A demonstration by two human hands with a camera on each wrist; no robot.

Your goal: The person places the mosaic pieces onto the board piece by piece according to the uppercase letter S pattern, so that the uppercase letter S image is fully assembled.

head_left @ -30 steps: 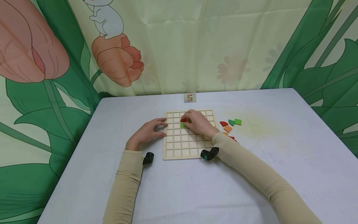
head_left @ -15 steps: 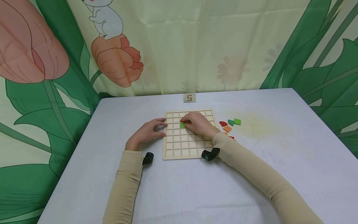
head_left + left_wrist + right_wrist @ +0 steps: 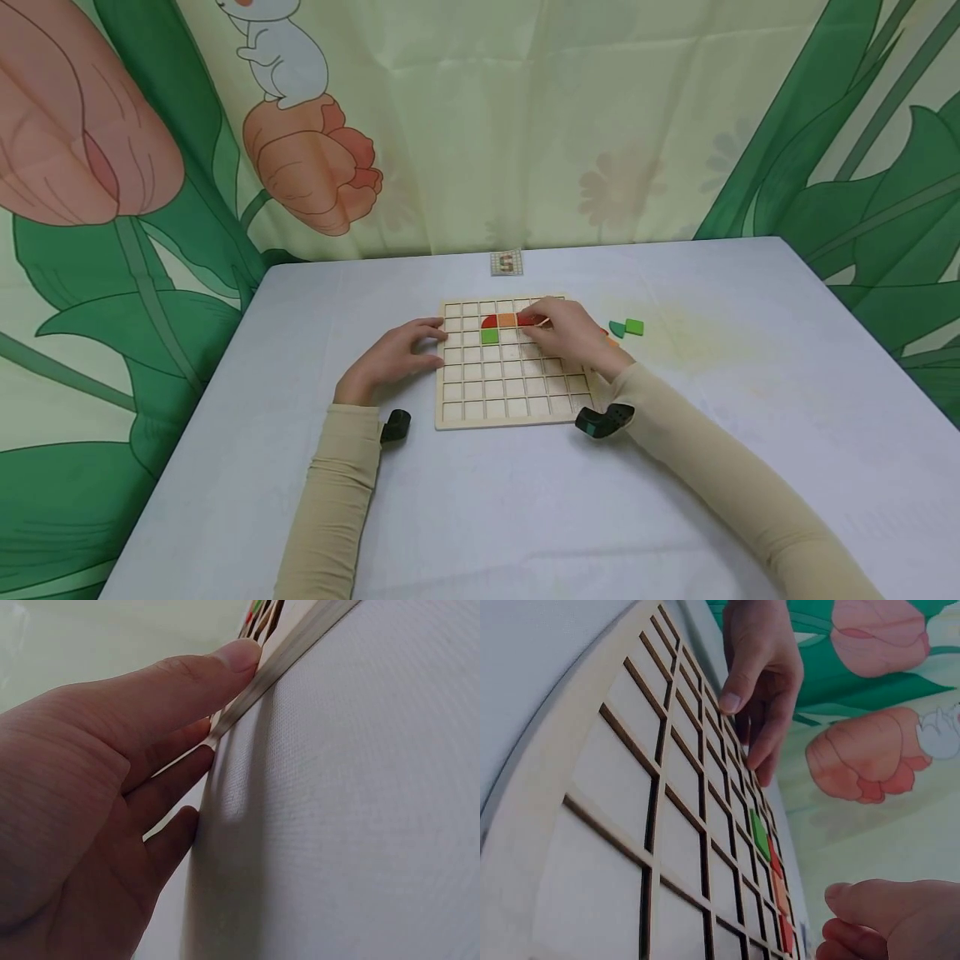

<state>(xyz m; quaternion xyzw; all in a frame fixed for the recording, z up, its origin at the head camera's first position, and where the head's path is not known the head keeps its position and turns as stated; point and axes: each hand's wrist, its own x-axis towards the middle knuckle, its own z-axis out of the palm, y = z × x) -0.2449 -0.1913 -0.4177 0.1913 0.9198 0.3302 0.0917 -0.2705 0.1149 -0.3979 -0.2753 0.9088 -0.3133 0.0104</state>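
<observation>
A square wooden grid board [image 3: 472, 408] lies on the table. In its upper rows sit a red quarter-round tile [image 3: 490, 322], an orange square tile [image 3: 507, 320] and another red tile [image 3: 526, 319], with a green square tile [image 3: 490, 336] below the first. My right hand [image 3: 566, 333] is over the board, its fingertips overlapping the right red tile in the head view. In the right wrist view those loosely bent fingers show beside the row, apart from the tiles, with nothing visible between them. My left hand [image 3: 393, 354] rests its spread fingertips along the board's left edge.
Right of the board lie a dark green rounded tile [image 3: 617, 328], a light green square tile [image 3: 634, 327] and an orange tile [image 3: 613, 342] partly behind my right hand. A small patterned card [image 3: 506, 263] lies near the table's back edge, before a printed curtain [image 3: 480, 125].
My right hand has moved rightward from the left red tile, uncovering the orange tile and the right red tile. It now hides more loose tiles. My left hand stays at the board's edge.
</observation>
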